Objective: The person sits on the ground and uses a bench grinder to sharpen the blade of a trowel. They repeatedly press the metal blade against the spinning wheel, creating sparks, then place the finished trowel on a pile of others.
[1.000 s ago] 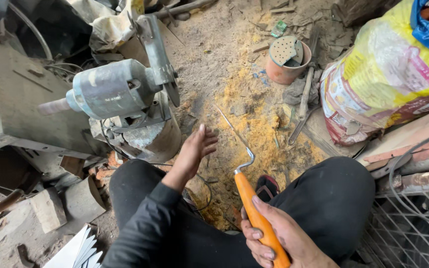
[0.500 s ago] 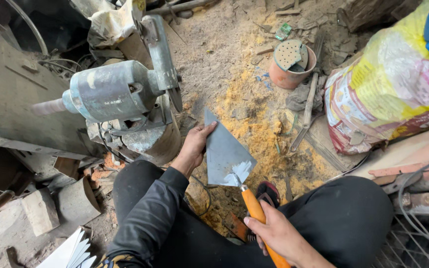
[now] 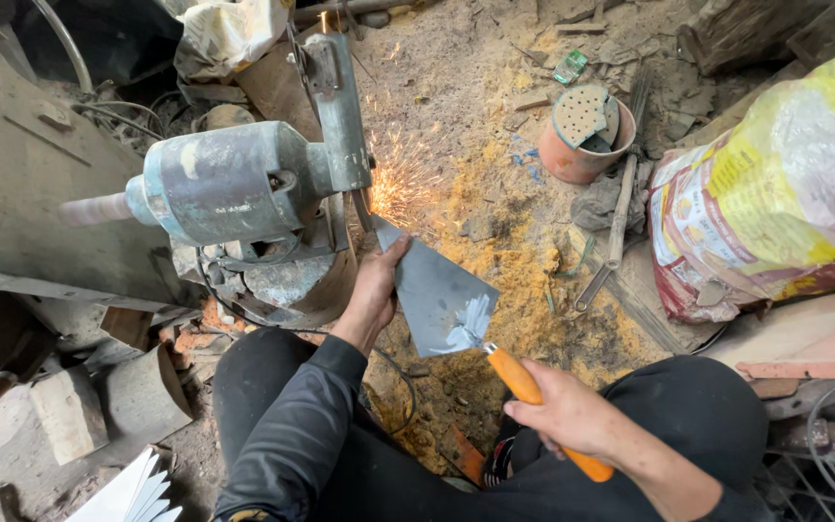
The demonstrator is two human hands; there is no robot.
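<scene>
Trowel (image 3: 442,295) tip sparks at grinder (image 3: 244,184); right hand (image 3: 567,416) grips handle, left hand (image 3: 376,290) steadies blade.

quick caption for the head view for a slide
Person presses a trowel blade against a bench grinder, sparks flying; left hand steadies it, right hand holds the orange handle.

Right hand (image 3: 572,418) grips trowel (image 3: 442,295) by orange handle; left hand (image 3: 376,287) steadies blade tip against bench grinder (image 3: 244,184) — sparks (image 3: 400,179) flying.

Left hand (image 3: 376,290) extended forward, fingers spread flat — right hand (image 3: 572,418) fisted, fingers curled tight.
</scene>
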